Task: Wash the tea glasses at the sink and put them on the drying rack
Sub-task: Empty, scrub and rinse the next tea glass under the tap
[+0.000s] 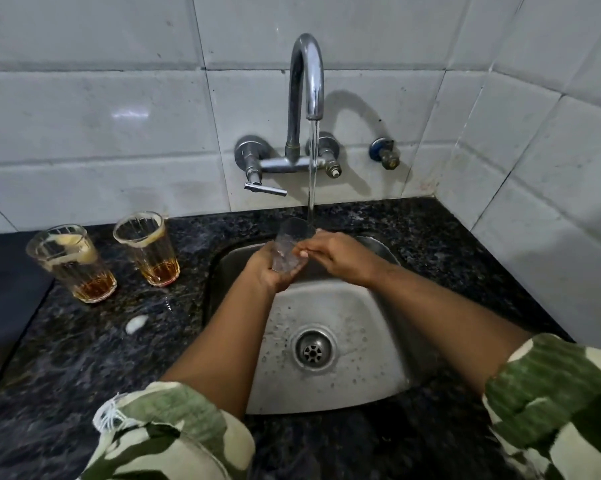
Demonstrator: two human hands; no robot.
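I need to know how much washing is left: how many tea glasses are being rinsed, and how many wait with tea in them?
Glass under the tap, held in the hands: 1
Glasses with tea on the counter: 2
Total: 3

Counts from the head view:
- Tea glasses: 3. One clear glass [289, 247] under the water stream at 12 o'clock of the sink basin [344, 306]; two on the granite counter at 9 o'clock of the sink, outer glass [73, 263] and inner glass [147, 247], each with amber tea left in the bottom.
- Hands: 2, left hand [267, 271], right hand [333, 256].
- Faucet spout [306, 74]: 1.
- Lever handle [266, 189]: 1.
- Drain strainer [312, 348]: 1.
- Blue wall valve [385, 154]: 1.
- Camouflage sleeves: 2.
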